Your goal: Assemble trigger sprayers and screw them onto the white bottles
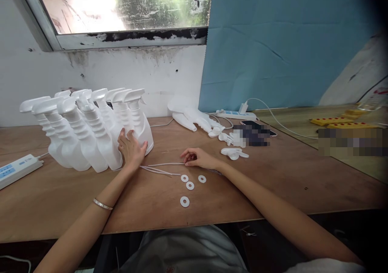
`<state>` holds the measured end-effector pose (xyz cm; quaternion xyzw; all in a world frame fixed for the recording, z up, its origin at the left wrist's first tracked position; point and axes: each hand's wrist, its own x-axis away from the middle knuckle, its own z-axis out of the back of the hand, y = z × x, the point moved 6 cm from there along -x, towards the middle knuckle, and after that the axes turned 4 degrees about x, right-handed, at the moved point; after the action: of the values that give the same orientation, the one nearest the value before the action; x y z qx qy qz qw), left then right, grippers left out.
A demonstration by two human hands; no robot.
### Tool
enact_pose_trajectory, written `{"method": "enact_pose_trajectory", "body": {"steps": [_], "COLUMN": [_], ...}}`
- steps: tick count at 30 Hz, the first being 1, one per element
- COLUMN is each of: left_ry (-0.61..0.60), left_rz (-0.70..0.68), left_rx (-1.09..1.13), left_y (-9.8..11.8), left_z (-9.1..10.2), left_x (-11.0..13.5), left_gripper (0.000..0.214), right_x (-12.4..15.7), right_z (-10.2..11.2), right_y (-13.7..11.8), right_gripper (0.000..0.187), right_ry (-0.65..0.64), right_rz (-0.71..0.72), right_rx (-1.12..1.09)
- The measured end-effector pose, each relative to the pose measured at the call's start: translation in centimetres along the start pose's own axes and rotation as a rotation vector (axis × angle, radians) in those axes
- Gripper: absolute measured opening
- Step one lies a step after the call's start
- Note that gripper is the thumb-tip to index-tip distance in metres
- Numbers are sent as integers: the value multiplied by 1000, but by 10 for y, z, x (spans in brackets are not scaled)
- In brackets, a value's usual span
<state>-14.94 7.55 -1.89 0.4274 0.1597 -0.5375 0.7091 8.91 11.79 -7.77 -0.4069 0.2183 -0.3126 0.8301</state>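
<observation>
Bottle point(143, 124) (row's end) under spread left hand point(131, 149); right hand point(198, 158), grip seemingly pinched on tube point(166, 164)

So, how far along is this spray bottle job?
Done, it seems: a row of white spray bottles stands with trigger heads on. In hand: the left hand rests on the nearest bottle, the right hand pinches a thin white tube. Probably left: four white washers and loose trigger heads lie unused on the table.
</observation>
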Motion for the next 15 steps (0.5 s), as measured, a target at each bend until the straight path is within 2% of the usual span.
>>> {"method": "enact_pose_trajectory", "body": {"steps": [6,15], "left_ry": [7,18], "left_rz": [12,-18], "left_rx": [-89,-45], "left_y": [-1,-1], "left_z": [-1,-5], "left_x": [-3,-5], "left_gripper": [61,61], "right_x": [0,0], "right_z": [0,0], "right_y": [-1,0], "right_gripper": [32,33], "right_ry": [-2,4], "right_rz": [-4,3], "right_rx": [2,14]}}
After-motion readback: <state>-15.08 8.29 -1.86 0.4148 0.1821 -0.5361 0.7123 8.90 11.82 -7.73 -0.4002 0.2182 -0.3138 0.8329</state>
